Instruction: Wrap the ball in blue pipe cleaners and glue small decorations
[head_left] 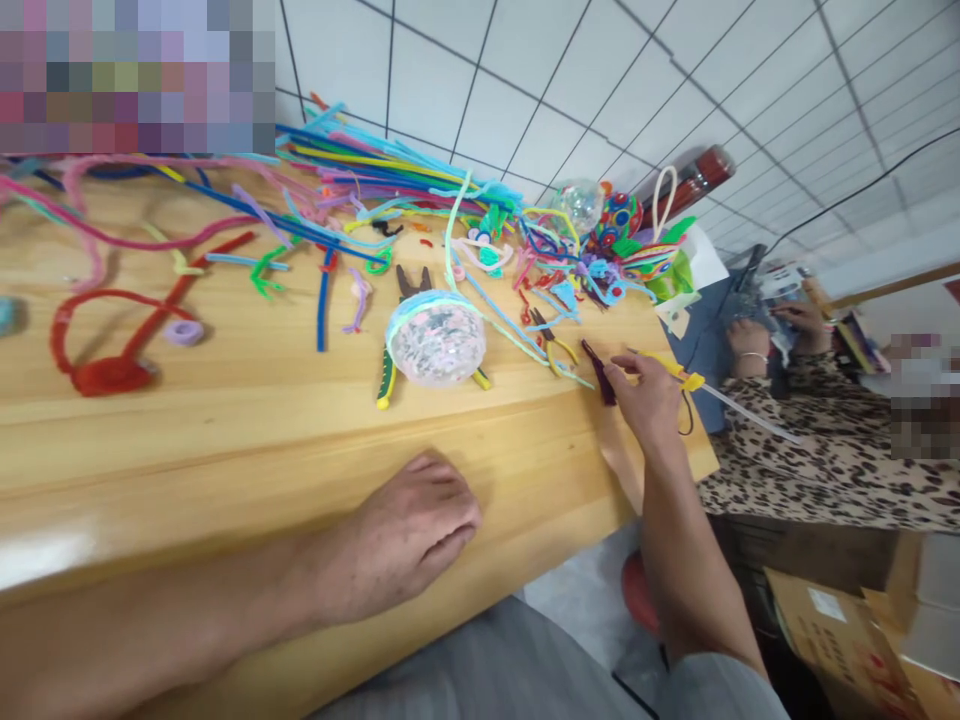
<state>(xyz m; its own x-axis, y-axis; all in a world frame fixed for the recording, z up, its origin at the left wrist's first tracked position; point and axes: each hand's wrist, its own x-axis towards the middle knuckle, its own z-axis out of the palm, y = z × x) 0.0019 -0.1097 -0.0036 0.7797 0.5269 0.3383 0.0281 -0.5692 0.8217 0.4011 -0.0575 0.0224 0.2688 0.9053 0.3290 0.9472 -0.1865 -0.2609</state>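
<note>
My left hand (420,520) rests on the wooden table, its fingers curled into a loose fist, with nothing showing in it. At the table's right end, my right hand (649,400) has its fingertips closed on a narrow dark red tassel (600,375). Just behind that hand lies a yellow glue gun (686,378), partly hidden, with a pale glue stick (754,415) sticking out of it. A clear sequin-filled ball (439,345) with a light-blue and green rim sits over green-and-yellow pliers (386,380). Small yellow-handled pliers (556,350) lie left of the tassel.
Bundled pipe cleaners (397,165) lie along the tiled wall. Loose pieces and a bent red pipe-cleaner shape (116,372) cover the left side. Decorated balls (621,218) stand at the back right. Another person in a leopard-print sleeve (810,430) works at the right, near cardboard boxes (832,630).
</note>
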